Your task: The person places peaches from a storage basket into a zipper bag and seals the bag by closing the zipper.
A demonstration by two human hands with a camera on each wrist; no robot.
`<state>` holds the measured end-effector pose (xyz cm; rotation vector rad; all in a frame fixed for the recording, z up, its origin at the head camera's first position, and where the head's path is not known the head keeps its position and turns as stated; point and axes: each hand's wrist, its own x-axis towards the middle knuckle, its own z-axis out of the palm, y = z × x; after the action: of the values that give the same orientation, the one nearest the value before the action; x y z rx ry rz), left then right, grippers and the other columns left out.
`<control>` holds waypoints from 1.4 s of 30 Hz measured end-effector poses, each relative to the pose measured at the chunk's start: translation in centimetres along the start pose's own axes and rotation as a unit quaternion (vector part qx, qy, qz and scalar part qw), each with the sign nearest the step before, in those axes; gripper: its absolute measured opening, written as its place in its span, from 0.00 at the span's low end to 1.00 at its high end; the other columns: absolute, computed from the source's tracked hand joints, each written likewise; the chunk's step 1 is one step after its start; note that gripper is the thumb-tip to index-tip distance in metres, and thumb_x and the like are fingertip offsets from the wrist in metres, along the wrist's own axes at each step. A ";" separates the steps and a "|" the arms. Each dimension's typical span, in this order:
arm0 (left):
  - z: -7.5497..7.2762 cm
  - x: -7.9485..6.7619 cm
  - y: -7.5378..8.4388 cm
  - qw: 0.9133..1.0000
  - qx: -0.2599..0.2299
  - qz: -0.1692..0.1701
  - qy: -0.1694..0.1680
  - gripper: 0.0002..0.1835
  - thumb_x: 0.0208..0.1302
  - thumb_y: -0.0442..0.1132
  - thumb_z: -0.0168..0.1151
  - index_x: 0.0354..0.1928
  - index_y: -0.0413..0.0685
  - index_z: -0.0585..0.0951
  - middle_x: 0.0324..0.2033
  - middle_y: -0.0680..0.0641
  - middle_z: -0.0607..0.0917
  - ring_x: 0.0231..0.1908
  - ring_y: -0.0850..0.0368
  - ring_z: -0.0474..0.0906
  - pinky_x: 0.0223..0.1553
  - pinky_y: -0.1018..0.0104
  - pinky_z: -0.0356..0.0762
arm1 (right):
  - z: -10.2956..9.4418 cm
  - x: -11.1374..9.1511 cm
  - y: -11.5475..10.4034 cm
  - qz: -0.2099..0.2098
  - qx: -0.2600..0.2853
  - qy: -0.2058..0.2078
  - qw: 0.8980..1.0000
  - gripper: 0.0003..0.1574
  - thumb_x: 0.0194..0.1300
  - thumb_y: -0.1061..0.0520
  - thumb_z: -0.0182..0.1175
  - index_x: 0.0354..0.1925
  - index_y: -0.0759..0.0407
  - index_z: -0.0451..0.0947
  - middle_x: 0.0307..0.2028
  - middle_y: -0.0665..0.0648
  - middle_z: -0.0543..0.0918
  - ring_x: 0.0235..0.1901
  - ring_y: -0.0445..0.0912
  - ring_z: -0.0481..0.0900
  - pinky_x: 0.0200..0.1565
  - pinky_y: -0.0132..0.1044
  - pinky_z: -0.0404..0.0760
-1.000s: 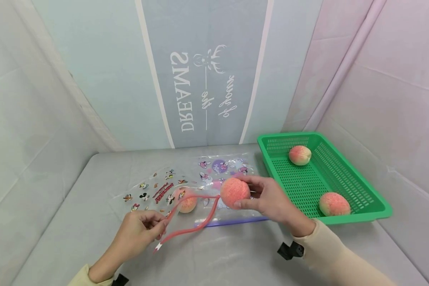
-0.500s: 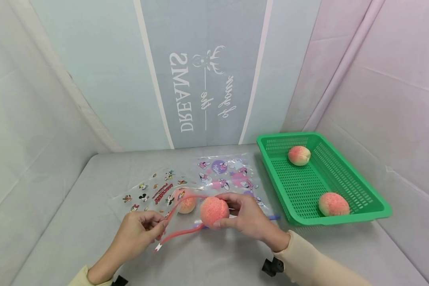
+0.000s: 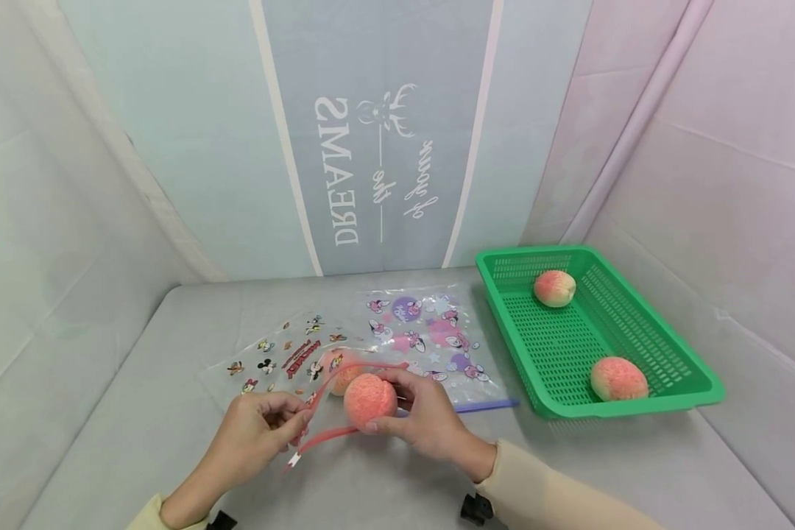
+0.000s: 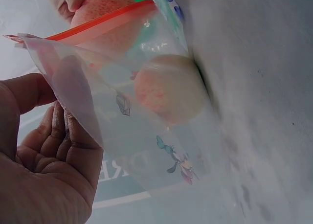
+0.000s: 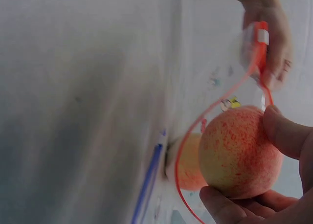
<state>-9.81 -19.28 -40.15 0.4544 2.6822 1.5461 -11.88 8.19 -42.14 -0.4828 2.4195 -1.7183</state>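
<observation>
My left hand [image 3: 261, 429] pinches the edge of a clear zip bag [image 4: 132, 150] printed with cartoon figures, close to its red zip strip [image 3: 327, 436]. The bag's mouth gapes open. One peach [image 4: 168, 89] lies inside, seen through the plastic. My right hand [image 3: 430, 416] grips another peach [image 5: 239, 150] between thumb and fingers, right at the bag's mouth. In the head view this held peach partly covers the one in the bag and the red strip. In the left wrist view, it shows behind the strip.
A second clear bag with purple and pink prints [image 3: 407, 309] and a purple zip strip [image 3: 486, 405] lies flat behind the right hand. To the right stands a green plastic basket [image 3: 513, 342] with two peaches, one far [image 3: 555, 288] and one near [image 3: 619, 379]. Fabric walls enclose the grey table.
My right hand has carried its peach left and toward me, from over the purple-printed bag to the red-strip bag's mouth. The left hand has kept its place and hold.
</observation>
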 end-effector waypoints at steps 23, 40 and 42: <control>0.2 0.2 -0.4 0.995 -0.006 0.097 -0.038 0.07 0.66 0.33 0.70 0.31 0.54 0.87 0.20 0.58 0.83 0.19 0.66 0.77 0.17 0.68 0.76 | 3.8 1.9 1.0 -0.050 -0.088 0.032 0.994 0.37 0.59 0.60 0.76 0.63 0.62 0.73 0.56 0.55 0.81 0.56 0.45 0.80 0.57 0.37 0.80; 0.1 0.0 -0.1 0.995 0.003 0.078 -0.056 0.06 0.66 0.36 0.71 0.30 0.52 0.87 0.20 0.59 0.81 0.19 0.69 0.73 0.17 0.70 0.72 | 6.2 4.6 0.8 -0.020 -0.093 0.067 0.993 0.23 0.64 0.60 0.71 0.55 0.61 0.76 0.47 0.51 0.83 0.49 0.39 0.79 0.51 0.36 0.81; 0.1 0.0 -0.1 0.995 0.003 0.078 -0.058 0.06 0.66 0.37 0.71 0.30 0.52 0.86 0.20 0.59 0.81 0.19 0.69 0.73 0.17 0.70 0.72 | 6.2 4.9 0.9 -0.016 -0.097 0.071 0.993 0.18 0.64 0.61 0.71 0.50 0.59 0.77 0.41 0.49 0.82 0.42 0.39 0.78 0.46 0.34 0.80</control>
<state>-9.79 -19.21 -40.29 0.7460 2.6189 1.4965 -14.85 1.27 -44.73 -0.4378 2.7097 -1.5873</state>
